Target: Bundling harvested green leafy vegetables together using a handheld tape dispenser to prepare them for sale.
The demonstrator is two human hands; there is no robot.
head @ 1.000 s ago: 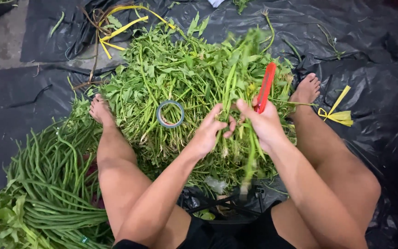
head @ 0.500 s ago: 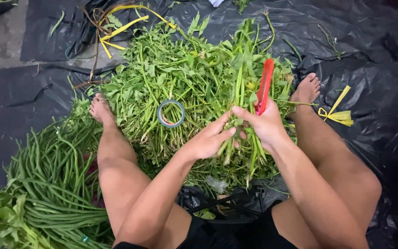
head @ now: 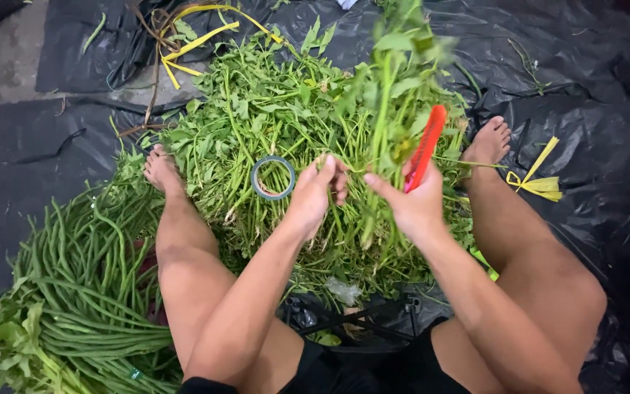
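Observation:
I sit with my legs apart around a big pile of leafy green stalks [head: 257, 124] on black plastic sheeting. My right hand [head: 410, 208] holds a red-handled knife [head: 426, 146] and a bunch of long green stems [head: 384, 117], which stands lifted and blurred above the pile. My left hand [head: 315, 193] grips the lower part of the stems, its fingers curled around them. A grey roll of tape [head: 272, 178] lies on the pile just left of my left hand.
A heap of long green beans [head: 74, 292] lies by my left leg. Yellow plastic straps [head: 191, 36] lie at the back of the pile, and a yellow knotted strap [head: 537, 182] sits beyond my right foot [head: 486, 142]. Black sheeting [head: 592, 87] covers the floor.
Both hands have raised the bunch of stems up off the pile. The stems now stand higher and blurred, and the hands have drawn slightly apart.

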